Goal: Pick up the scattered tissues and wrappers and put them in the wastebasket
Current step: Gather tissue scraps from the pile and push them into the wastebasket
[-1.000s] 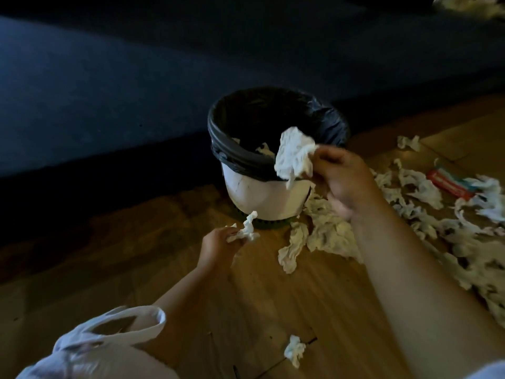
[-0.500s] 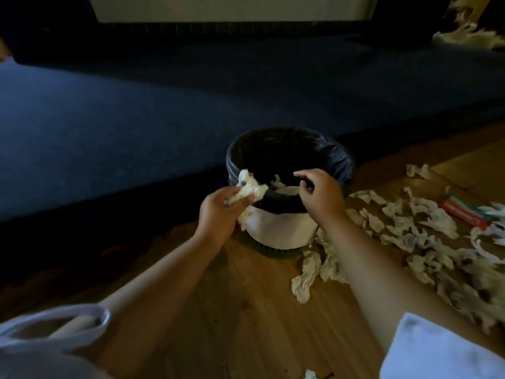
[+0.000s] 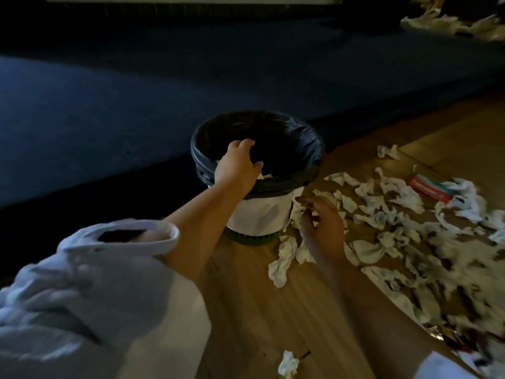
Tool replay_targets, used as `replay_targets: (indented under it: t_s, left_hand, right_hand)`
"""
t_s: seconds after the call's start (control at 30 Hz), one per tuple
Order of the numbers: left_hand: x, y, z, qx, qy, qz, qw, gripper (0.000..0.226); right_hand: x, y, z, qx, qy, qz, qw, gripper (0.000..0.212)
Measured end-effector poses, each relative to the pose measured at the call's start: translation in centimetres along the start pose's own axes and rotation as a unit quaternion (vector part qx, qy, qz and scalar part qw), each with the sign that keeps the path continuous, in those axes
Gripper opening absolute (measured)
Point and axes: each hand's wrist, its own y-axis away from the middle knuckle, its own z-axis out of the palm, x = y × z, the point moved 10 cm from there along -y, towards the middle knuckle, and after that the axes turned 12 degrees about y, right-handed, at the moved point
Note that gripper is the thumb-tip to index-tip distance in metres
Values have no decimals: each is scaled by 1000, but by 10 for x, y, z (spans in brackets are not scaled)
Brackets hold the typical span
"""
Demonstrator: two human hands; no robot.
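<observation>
A white wastebasket [image 3: 259, 217] with a black liner stands on the wooden floor. My left hand [image 3: 237, 166] hangs over its near-left rim, fingers spread and empty, with white tissue visible inside below it. My right hand [image 3: 322, 217] is low beside the basket's right side, fingers curled down onto crumpled tissues [image 3: 297, 212] lying there. Whether it grips one is unclear. Many white tissues [image 3: 388, 212] are strewn to the right. A red wrapper [image 3: 427, 187] lies among them. One crumpled tissue [image 3: 282, 259] lies in front of the basket.
A dark blue carpet [image 3: 136, 99] covers the floor behind and left of the basket. A lone tissue [image 3: 288, 363] lies near the bottom edge. More pale litter [image 3: 451, 23] sits at the far top right. A shiny wrapper [image 3: 440, 330] lies at lower right.
My left hand has dropped its tissue into the basket and now stands open over the rim. My right hand has left the rim and gone down to the tissues on the floor.
</observation>
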Motion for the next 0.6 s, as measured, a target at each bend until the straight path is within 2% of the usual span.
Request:
replay_targets:
  t_s: [0.13,0.2,0.23,0.3,0.37,0.47,0.6]
  left_hand:
    - [22,56,12,81,43,124,988,44]
    - [23,96,42,59,57,171,982,40]
    - [15,115,62,28,68,168,983,40]
    - [-16,145,110,-59,81,98,990,44]
    - [-58,177,161,-161,39,-8,986,51]
    - [-103,232,217,-301,-16,-102,948,59]
    - [-133,279,256,-389,-39,-124,912,45]
  right_hand:
    - [34,26,10,-22,16,93,995,19]
    - [50,44,11,-15,-8,134,991,24]
    - [54,54,11,-30,-13,129,991,26]
    - [67,77,18,-117,0,122,986,24]
    - [90,105,18,-177,28,145,973,24]
    - [129,148,16,-219,56,208,952,25]
    - [177,194,-3,-250,103,273,923,21]
